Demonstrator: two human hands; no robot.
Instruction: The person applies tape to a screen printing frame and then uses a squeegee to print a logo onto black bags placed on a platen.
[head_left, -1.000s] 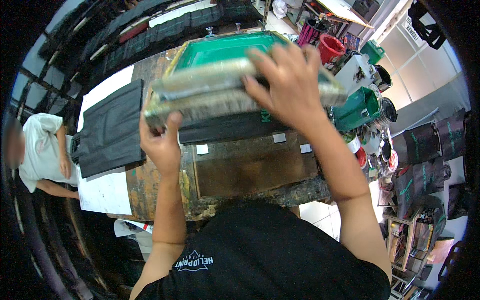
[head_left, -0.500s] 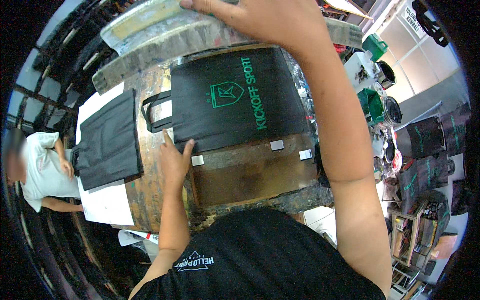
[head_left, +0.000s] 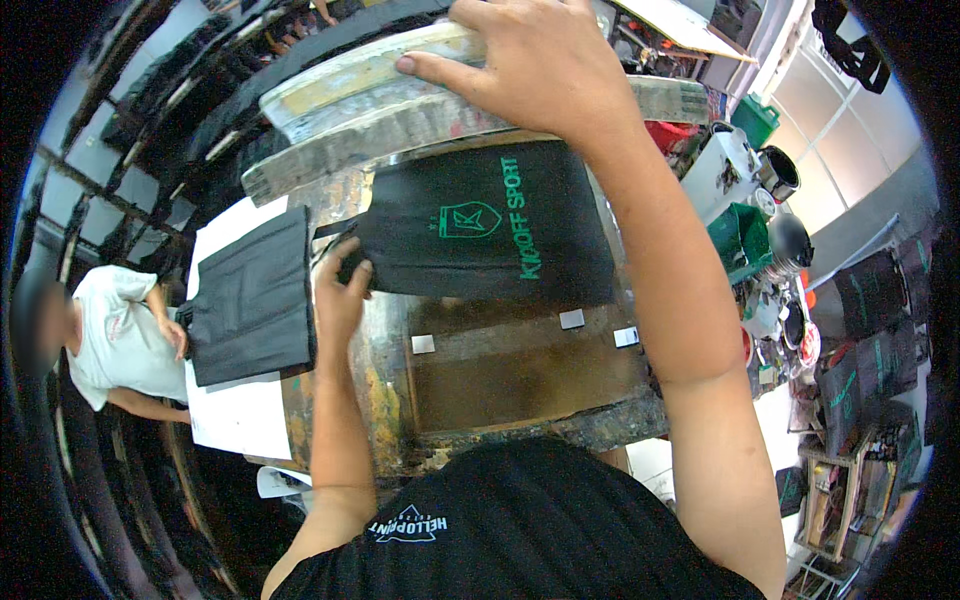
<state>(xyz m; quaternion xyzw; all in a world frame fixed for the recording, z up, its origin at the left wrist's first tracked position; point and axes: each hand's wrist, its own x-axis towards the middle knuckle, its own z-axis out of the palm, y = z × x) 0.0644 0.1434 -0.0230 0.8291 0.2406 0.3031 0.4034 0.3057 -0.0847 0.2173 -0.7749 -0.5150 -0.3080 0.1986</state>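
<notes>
A black tote bag (head_left: 420, 230) with a green shield emblem and green lettering lies flat on the worktable, its handle end toward the left. My left hand (head_left: 340, 290) is at that end, fingers and thumb closed on the bag by its handle; the fingertips are partly hidden against the dark cloth. My right hand (head_left: 540, 75) reaches across to the far side and grips the edge of a raised, paint-stained frame (head_left: 350, 85), thumb on the near face. Left of my left hand lies a second black bag (head_left: 255, 300), plain, on white sheets (head_left: 235, 420).
A scuffed wooden bar (head_left: 450, 130) crosses the table's far side. Small white pads (head_left: 423, 344) sit on the brown board (head_left: 520, 385) nearer me. Another person (head_left: 125, 335) stands at the left end. Green containers (head_left: 738, 245) and pots crowd the right, with printed bags (head_left: 865, 300) beyond.
My left hand has gone from spread fingers beside the handle to a grip on it, and the bag's left end has pulled up slightly. My right hand stays on the frame.
</notes>
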